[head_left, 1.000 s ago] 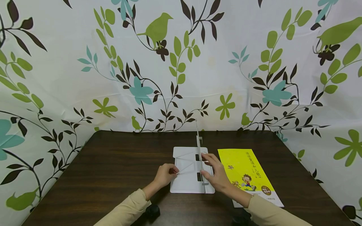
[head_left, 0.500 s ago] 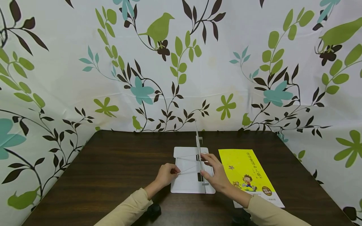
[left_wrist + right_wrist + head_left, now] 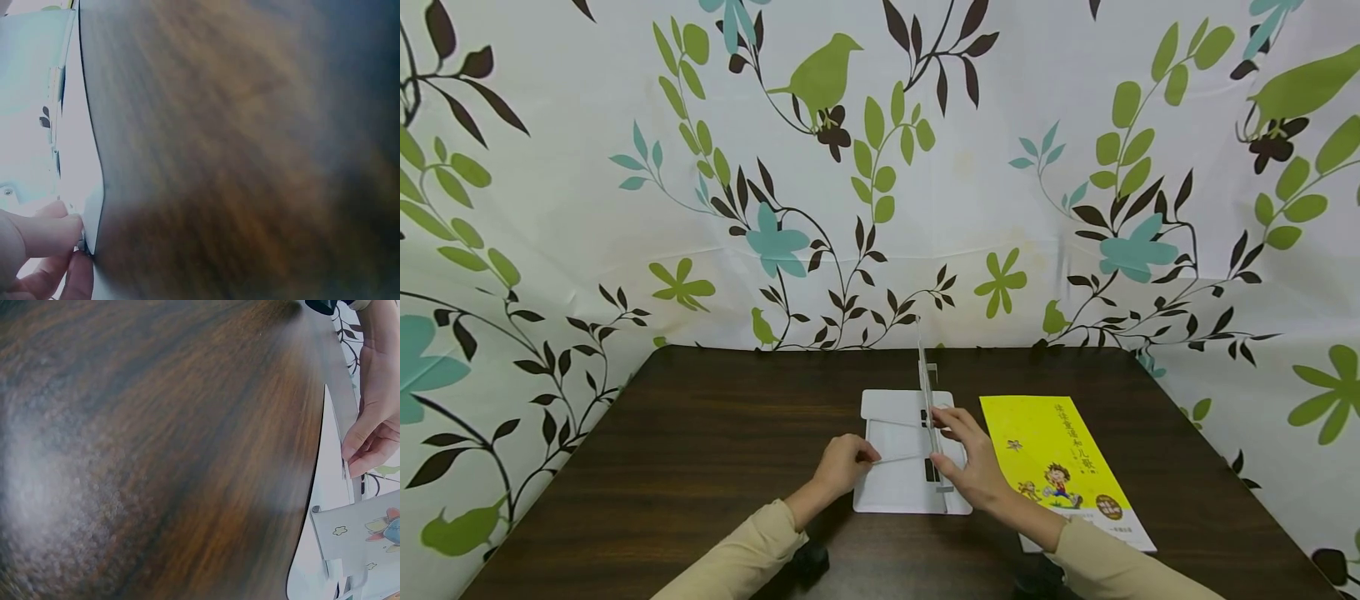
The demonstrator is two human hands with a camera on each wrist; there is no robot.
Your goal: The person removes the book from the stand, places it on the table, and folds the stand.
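Observation:
A white book stand lies on the table, its flat base [image 3: 891, 492] down and its thin panel [image 3: 925, 375] nearly upright, seen edge-on. My left hand [image 3: 842, 461] pinches a thin wire support [image 3: 898, 458] above the base's left part; the same pinch shows in the left wrist view, thumb [image 3: 53, 236] against the fingers at the base's edge. My right hand [image 3: 973, 462] touches the panel from the right, fingers spread and thumb lower down. The right wrist view shows the panel's printed face [image 3: 350, 531] with a cartoon picture, and the right hand is out of frame.
A yellow book [image 3: 1030, 442] with a cartoon child on its cover lies right of the stand, partly under the right forearm. Patterned cloth [image 3: 962, 183] hangs behind the dark wooden table [image 3: 737, 417]. A dark object [image 3: 808, 562] sits by the left sleeve.
My left hand has shifted slightly right with the wire support, which now slants less across the base. The panel leans a little further left at the top; my right hand stays against it.

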